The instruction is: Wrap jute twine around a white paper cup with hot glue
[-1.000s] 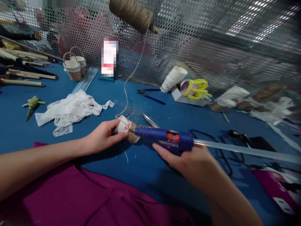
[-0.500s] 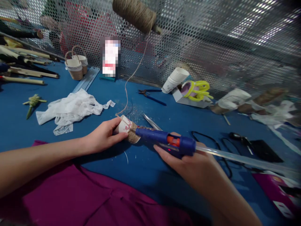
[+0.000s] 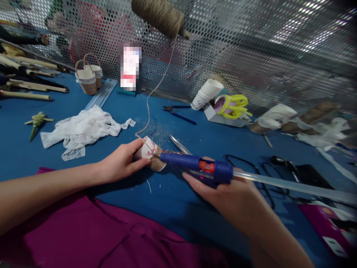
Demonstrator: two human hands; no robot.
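My left hand is closed around a small paper cup that lies on its side, white with a pink print. Brown twine covers the cup's lower end. My right hand grips a blue glue gun, its nozzle touching or very close to the twine-wrapped part. A long clear glue stick sticks out of the gun's back. From the cup, a loose strand of twine runs up to a large twine spool on the mesh panel.
White lace lies in a heap on the left, near two small twine baskets. Pliers, a scissors-like metal blade and stacked paper cups are beyond my hands. A black cable curls at right.
The view has shifted very slightly. Both hands, the cup and the glue gun hold nearly the same position, with the nozzle still at the twine.
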